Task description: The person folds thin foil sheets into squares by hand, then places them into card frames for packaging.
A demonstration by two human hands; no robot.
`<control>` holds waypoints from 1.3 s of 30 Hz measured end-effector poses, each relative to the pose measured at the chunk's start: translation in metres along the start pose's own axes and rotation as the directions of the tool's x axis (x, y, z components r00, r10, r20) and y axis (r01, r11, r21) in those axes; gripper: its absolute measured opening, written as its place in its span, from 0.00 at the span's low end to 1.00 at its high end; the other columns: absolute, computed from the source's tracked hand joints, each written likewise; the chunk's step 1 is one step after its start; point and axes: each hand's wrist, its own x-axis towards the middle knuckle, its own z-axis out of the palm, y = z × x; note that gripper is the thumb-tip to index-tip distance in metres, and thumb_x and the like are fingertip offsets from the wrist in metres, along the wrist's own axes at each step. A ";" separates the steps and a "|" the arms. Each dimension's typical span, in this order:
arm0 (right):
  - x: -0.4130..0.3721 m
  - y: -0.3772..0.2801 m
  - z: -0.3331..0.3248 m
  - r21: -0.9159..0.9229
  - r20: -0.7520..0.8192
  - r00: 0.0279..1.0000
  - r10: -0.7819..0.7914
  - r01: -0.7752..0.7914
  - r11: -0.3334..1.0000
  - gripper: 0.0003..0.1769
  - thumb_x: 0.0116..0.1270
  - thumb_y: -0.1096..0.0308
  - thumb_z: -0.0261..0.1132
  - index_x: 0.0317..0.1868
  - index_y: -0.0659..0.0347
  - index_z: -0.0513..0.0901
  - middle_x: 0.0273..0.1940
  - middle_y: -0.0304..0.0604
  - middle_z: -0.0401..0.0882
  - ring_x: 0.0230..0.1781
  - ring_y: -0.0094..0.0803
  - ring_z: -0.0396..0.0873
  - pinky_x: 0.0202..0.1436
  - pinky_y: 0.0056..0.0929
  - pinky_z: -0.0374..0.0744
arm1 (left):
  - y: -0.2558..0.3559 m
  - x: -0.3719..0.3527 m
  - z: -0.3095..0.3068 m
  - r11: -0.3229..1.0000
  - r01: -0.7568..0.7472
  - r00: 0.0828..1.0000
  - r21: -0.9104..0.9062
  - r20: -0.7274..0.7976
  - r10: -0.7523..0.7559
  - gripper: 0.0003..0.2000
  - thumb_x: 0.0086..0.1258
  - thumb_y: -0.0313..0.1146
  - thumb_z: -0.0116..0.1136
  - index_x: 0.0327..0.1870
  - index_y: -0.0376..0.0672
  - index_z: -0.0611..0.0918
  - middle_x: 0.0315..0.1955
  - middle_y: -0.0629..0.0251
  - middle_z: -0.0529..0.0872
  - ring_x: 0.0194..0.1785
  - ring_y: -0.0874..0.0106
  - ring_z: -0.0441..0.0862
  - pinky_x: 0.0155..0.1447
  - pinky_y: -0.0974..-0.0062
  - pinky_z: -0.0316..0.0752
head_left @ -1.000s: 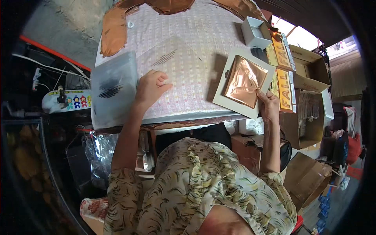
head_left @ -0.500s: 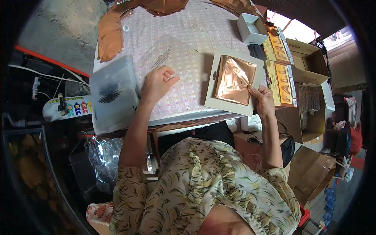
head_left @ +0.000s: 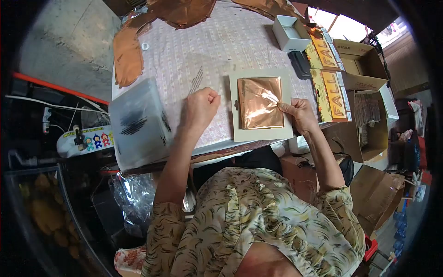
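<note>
My right hand (head_left: 302,115) pinches the right edge of a pale card (head_left: 262,135) with a folded copper foil piece (head_left: 259,104) on it, thumb on top of the foil. The card is above the table's front part. To its left my left hand (head_left: 201,107) has its fingers curled in; what they hold, if anything, is too small to tell. Just beyond this hand lies a clear plastic sleeve with dark printed lines (head_left: 196,79). A stack of clear printed sleeves (head_left: 138,124) sits to the left of my left forearm.
Copper foil shapes (head_left: 128,57) lie along the far and left table edges, near a white ring (head_left: 145,46). At the right are a small white box (head_left: 291,34), a black case (head_left: 300,64), "FALL" packages (head_left: 333,94) and cardboard boxes (head_left: 360,64). A skateboard (head_left: 85,141) is at the left.
The card with the foil has moved left, nearer my left hand, and turned straighter. My left hand has shifted slightly right, its fingers more curled. The whole view has also shifted a little.
</note>
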 end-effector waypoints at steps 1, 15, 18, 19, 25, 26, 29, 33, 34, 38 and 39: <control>0.001 0.002 -0.001 0.000 -0.002 1.000 -0.004 0.004 1.000 0.05 0.71 0.75 0.72 0.42 0.70 0.90 0.38 0.45 0.91 0.33 0.26 0.87 0.37 0.26 0.85 | 0.005 0.000 0.002 0.998 0.064 0.998 -0.012 0.016 -0.064 0.06 0.67 0.31 0.70 0.37 0.36 0.89 0.27 0.56 0.91 0.30 0.71 0.90 0.36 0.72 0.83; 0.015 -0.019 -0.002 0.062 -0.068 0.997 0.047 -0.043 0.997 0.05 0.68 0.75 0.75 0.33 0.67 0.89 0.29 0.44 0.89 0.22 0.24 0.82 0.22 0.26 0.78 | 0.022 0.001 0.016 0.993 0.101 0.991 -0.061 0.096 -0.095 0.08 0.68 0.33 0.70 0.37 0.38 0.90 0.27 0.59 0.91 0.30 0.72 0.89 0.36 0.73 0.82; 0.023 -0.024 -0.005 0.092 -0.044 0.997 0.068 -0.064 0.994 0.04 0.68 0.75 0.74 0.35 0.67 0.90 0.34 0.43 0.91 0.30 0.26 0.86 0.35 0.25 0.82 | 0.024 0.000 0.018 0.994 0.083 0.991 -0.070 0.107 -0.075 0.08 0.67 0.34 0.70 0.37 0.37 0.89 0.26 0.58 0.91 0.29 0.72 0.89 0.36 0.72 0.82; 0.025 -0.023 -0.005 0.088 -0.046 0.997 0.063 -0.059 0.994 0.03 0.68 0.75 0.74 0.37 0.67 0.90 0.35 0.44 0.91 0.32 0.27 0.87 0.37 0.26 0.83 | 0.025 0.000 0.018 0.996 0.069 0.992 -0.061 0.113 -0.061 0.09 0.67 0.34 0.70 0.36 0.37 0.89 0.26 0.58 0.91 0.29 0.72 0.89 0.36 0.72 0.81; 0.041 -0.021 -0.006 0.022 -0.033 0.999 0.013 -0.013 1.000 0.05 0.70 0.75 0.73 0.41 0.70 0.90 0.38 0.47 0.91 0.35 0.28 0.88 0.41 0.26 0.86 | 0.036 0.006 0.015 0.997 0.078 0.984 0.006 0.162 -0.078 0.09 0.65 0.36 0.71 0.33 0.39 0.89 0.24 0.60 0.90 0.26 0.67 0.87 0.34 0.67 0.80; 0.040 -0.023 -0.001 0.022 -0.034 0.999 0.015 -0.015 1.000 0.05 0.70 0.75 0.73 0.41 0.70 0.90 0.38 0.47 0.91 0.35 0.28 0.88 0.41 0.26 0.86 | 0.039 0.007 0.013 0.997 0.079 0.983 0.006 0.164 -0.078 0.09 0.65 0.36 0.71 0.33 0.39 0.89 0.24 0.60 0.90 0.26 0.67 0.87 0.34 0.67 0.80; 0.035 -0.030 0.013 0.077 -0.049 0.999 0.010 -0.006 0.997 0.05 0.70 0.75 0.73 0.40 0.70 0.90 0.36 0.47 0.91 0.32 0.27 0.88 0.38 0.24 0.86 | 0.041 0.008 0.014 0.995 0.085 0.974 0.045 0.209 -0.093 0.08 0.62 0.38 0.71 0.30 0.43 0.89 0.26 0.58 0.89 0.31 0.59 0.88 0.40 0.61 0.81; 0.035 -0.032 0.016 -0.040 -0.074 0.997 -0.026 0.023 0.999 0.05 0.69 0.75 0.74 0.38 0.70 0.90 0.34 0.45 0.91 0.29 0.25 0.87 0.35 0.25 0.85 | 0.015 0.008 0.029 0.987 -0.158 0.987 0.018 0.016 0.157 0.07 0.60 0.38 0.73 0.28 0.47 0.89 0.37 0.63 0.87 0.47 0.58 0.83 0.54 0.61 0.76; 0.037 -0.030 0.016 -0.010 -0.079 0.996 -0.042 0.041 0.999 0.05 0.69 0.75 0.74 0.37 0.70 0.90 0.33 0.45 0.91 0.28 0.25 0.86 0.33 0.25 0.84 | 0.011 0.006 0.032 0.987 -0.154 0.988 -0.055 -0.041 0.152 0.07 0.59 0.38 0.73 0.27 0.47 0.89 0.41 0.65 0.86 0.51 0.58 0.81 0.59 0.61 0.73; 0.036 -0.032 0.021 -0.020 -0.093 0.995 -0.041 0.039 0.999 0.05 0.69 0.75 0.74 0.37 0.70 0.90 0.33 0.45 0.91 0.28 0.26 0.86 0.33 0.26 0.84 | 0.008 0.002 0.035 0.981 -0.150 0.986 -0.126 -0.086 0.140 0.06 0.59 0.38 0.74 0.27 0.48 0.89 0.42 0.68 0.86 0.53 0.60 0.81 0.61 0.59 0.71; 0.042 -0.027 0.018 -0.019 -0.080 0.996 -0.043 0.041 0.999 0.05 0.69 0.75 0.74 0.37 0.70 0.90 0.33 0.45 0.91 0.28 0.26 0.86 0.33 0.26 0.84 | 0.010 0.001 0.034 0.979 -0.174 0.982 -0.102 -0.088 0.166 0.06 0.60 0.35 0.74 0.28 0.45 0.89 0.42 0.67 0.86 0.52 0.62 0.81 0.59 0.62 0.74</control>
